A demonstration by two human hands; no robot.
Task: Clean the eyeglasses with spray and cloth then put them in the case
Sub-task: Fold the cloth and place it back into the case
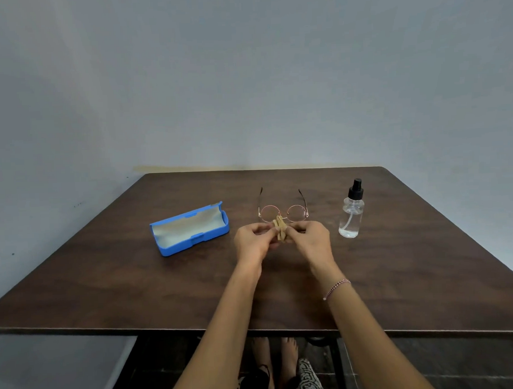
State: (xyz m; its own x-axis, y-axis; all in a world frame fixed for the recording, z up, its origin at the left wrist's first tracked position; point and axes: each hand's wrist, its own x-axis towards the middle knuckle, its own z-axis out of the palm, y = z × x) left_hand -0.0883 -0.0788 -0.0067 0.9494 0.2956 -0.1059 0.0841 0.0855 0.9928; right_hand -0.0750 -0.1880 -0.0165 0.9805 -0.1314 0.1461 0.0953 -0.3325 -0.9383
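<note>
Dark wood-grain table [112, 277] pushed against a plain grey wall [244, 77]. Near table centre, 2 hands close together, sharing a small tan cloth [281, 232]. At the cloth's 9 o'clock, left hand [251, 243], fingers curled in and pinching the fabric. At its 3 o'clock, right hand [311, 239], thumb and fingertips closed on the opposite edge. Cloth bunched into an upright wad; touching the wood or not, cannot tell. Directly at 12 o'clock of the cloth, round-lensed eyeglasses [283, 212] resting on the table, temples unfolded and pointing toward the wall. At 9 o'clock of the eyeglasses, set apart, blue case [189, 230] lying open, pale lining facing up. At 3 o'clock, clear spray bottle [351, 213] standing upright, black nozzle on top. Beaded bracelet [336, 288] around the right wrist.
</note>
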